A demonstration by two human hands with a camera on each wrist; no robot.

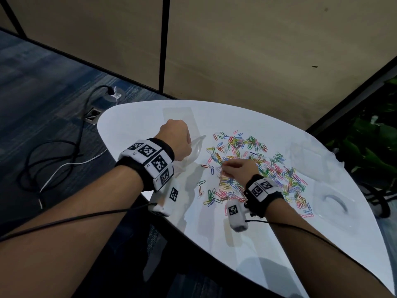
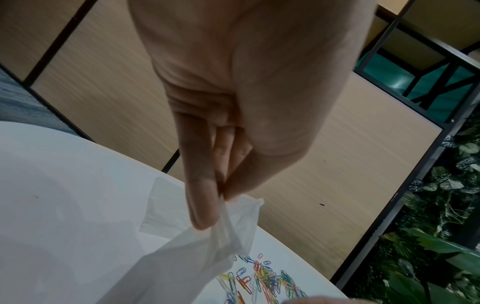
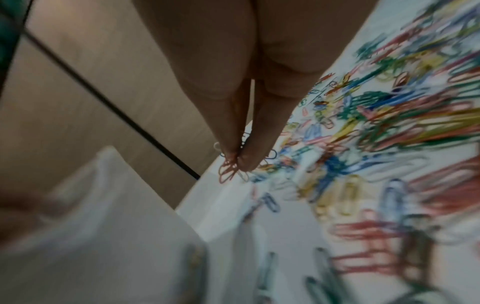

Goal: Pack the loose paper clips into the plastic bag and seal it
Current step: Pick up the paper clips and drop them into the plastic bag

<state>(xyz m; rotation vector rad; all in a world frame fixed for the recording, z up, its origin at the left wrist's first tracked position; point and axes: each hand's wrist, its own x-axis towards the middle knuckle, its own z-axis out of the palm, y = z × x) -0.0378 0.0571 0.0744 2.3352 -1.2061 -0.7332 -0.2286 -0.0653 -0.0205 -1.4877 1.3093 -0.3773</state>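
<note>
left hand (image 2: 249, 86) pinches plastic bag (image 2: 187, 261) rim, mouth toward paper clips (image 1: 253, 168)

The bench (image 1: 247, 229) is plain glossy white. The paper clips (image 1: 257, 166) strewn over it are a mix of red, pink, yellow, green, blue and white. The plastic bag (image 2: 182, 265) is clear with a milky, whitish cast, without print. The clips pinched at the right hand (image 3: 244, 152) fingertips are red and white. Both wristbands (image 1: 148, 162) are black, carrying white blocks printed with black-and-white square marker patterns. The cables (image 1: 53, 151) on the floor are black, with one white. The carpet (image 1: 43, 82) is blue-grey with streaky stripes. The wall panels (image 1: 257, 50) are tan, framed in black. The plant leaves (image 1: 373, 147) are dark green.
</note>
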